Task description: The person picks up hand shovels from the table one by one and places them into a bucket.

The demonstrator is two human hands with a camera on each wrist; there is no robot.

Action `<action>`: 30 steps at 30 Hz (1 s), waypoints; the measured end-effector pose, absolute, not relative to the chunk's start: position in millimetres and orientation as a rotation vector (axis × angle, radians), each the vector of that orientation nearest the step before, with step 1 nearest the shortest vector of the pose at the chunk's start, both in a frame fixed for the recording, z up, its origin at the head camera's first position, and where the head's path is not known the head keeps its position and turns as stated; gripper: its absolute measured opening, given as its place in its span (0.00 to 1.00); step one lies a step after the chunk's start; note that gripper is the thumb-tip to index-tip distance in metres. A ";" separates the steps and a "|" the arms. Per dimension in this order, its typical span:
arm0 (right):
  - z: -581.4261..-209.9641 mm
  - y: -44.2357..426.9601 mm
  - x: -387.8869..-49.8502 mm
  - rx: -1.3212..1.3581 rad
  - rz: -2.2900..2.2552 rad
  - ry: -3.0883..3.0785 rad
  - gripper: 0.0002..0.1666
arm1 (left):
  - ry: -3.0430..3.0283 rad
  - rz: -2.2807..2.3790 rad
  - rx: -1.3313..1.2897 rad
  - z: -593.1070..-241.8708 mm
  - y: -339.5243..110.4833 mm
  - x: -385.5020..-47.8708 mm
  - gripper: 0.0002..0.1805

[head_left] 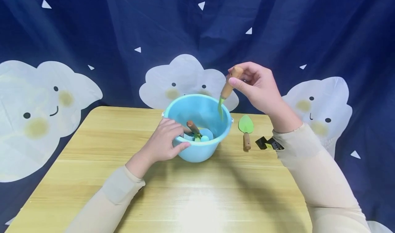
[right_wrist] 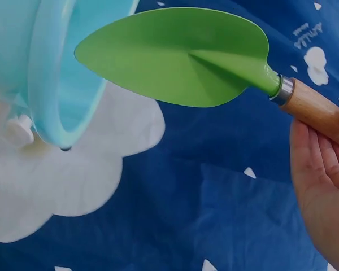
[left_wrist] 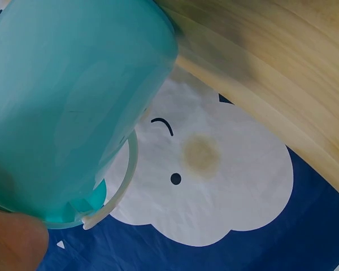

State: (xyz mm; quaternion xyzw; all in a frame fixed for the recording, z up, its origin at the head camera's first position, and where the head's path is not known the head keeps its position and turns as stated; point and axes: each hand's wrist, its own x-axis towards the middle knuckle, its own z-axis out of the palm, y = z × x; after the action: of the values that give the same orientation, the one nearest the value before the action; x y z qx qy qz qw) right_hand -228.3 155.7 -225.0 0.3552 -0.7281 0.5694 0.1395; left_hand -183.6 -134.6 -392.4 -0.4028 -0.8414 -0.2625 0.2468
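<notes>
A light blue bucket [head_left: 197,152] stands on the table, its rim gripped at the near left by my left hand [head_left: 165,140], thumb outside and fingers over the edge. My right hand [head_left: 259,85] pinches the wooden handle of a green garden trowel [right_wrist: 181,56], blade pointing down over the bucket's right rim. In the right wrist view the whole leaf-shaped blade shows beside the rim. Inside the bucket lie a tool with a wooden handle [head_left: 192,126] and some light blue pieces, partly hidden. The left wrist view shows mostly the bucket's outer wall [left_wrist: 73,101] and its pale carrying handle [left_wrist: 127,175].
Right of the bucket, a second green trowel [head_left: 246,125] with a wooden handle lies on the wooden table [head_left: 92,150]. Beside it is a black tool head [head_left: 262,142], partly covered by my right sleeve. A dark blue curtain [head_left: 172,16] with clouds hangs behind.
</notes>
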 end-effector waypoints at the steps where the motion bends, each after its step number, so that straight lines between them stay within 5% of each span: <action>1: -227.2 153.7 -230.3 1.045 1.639 -2.114 0.11 | -2.293 -0.715 -1.099 -392.2 -134.6 -183.7 0.32; 30: -308.4 130.9 -258.1 1.067 1.583 -2.502 0.07 | -2.309 -0.723 -1.101 -392.4 -135.1 -183.8 0.31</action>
State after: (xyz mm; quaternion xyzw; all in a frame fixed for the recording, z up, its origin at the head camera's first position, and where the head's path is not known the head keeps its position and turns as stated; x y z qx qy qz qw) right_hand -258.1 130.9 -308.4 0.3389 -0.7950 0.5032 -0.0027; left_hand -183.8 -135.1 -392.4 -0.4023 -0.8432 -0.2642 0.2393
